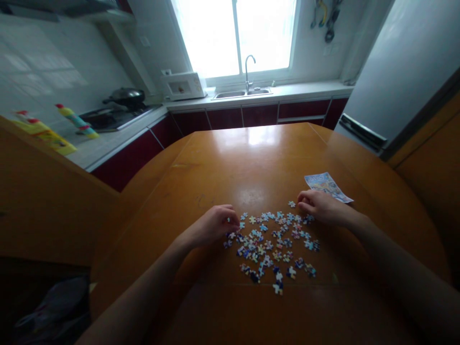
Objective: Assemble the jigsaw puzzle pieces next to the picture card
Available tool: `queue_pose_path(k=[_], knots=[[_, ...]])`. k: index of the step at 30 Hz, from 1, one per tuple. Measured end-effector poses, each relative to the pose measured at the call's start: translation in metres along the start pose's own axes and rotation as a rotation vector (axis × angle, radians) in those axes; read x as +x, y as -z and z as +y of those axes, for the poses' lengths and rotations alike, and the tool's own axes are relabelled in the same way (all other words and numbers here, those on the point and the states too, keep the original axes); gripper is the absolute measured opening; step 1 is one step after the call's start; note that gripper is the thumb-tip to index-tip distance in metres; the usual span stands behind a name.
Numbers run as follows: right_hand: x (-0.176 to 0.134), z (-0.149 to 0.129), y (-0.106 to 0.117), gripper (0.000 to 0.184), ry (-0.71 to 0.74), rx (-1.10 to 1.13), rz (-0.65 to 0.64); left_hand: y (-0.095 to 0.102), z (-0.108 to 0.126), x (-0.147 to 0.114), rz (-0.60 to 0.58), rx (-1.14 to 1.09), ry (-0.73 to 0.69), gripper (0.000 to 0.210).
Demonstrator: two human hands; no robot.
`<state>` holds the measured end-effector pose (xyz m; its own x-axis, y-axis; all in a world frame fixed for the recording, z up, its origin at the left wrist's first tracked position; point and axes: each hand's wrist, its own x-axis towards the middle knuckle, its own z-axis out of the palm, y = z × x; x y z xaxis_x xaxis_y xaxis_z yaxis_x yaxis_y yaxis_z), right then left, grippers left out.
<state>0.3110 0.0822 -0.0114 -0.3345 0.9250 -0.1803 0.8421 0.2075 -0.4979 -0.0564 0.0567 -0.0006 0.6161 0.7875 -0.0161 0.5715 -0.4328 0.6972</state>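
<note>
Many small jigsaw puzzle pieces point(263, 227), mostly pale blue, white, dark blue and pinkish, lie loosely spread on the wooden table point(230, 167). At the left edge of the spread is my left hand point(213, 224), its fingers curled toward the thumb. A light blue bit shows in the gap between them; whether it is held or lies behind is unclear. My right hand point(321, 207) rests at the upper right edge, fingers bent inward, their tips partly hidden. One separate puzzle piece point(292, 204) lies just left of those fingers. Beyond the right hand lies a printed picture sheet point(327, 184), partly covered by it.
Past the table run a counter with a sink point(230, 94), a faucet point(247, 72) and a white microwave point(185, 86). At the left are a stove with a wok point(127, 96) and yellow bottles point(77, 122). A refrigerator point(391, 72) stands at the right.
</note>
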Motion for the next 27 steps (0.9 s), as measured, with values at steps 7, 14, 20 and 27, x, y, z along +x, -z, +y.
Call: queue_pose_path(k=[7, 14, 20, 27], knots=[[0.000, 0.002, -0.001, 0.018, -0.007, -0.009, 0.013, -0.002, -0.021, 0.008, 0.177, 0.030, 0.113, 0.020], [0.007, 0.005, -0.012, 0.029, 0.145, -0.055, 0.140, -0.010, -0.023, 0.012, 0.132, -0.022, 0.012, 0.025], [0.005, 0.002, -0.011, 0.029, 0.210, 0.103, 0.041, -0.015, -0.017, 0.018, 0.198, -0.067, -0.070, 0.025], [0.008, 0.006, -0.006, 0.030, 0.130, 0.120, 0.090, -0.020, -0.024, 0.017, 0.177, 0.138, -0.066, 0.046]])
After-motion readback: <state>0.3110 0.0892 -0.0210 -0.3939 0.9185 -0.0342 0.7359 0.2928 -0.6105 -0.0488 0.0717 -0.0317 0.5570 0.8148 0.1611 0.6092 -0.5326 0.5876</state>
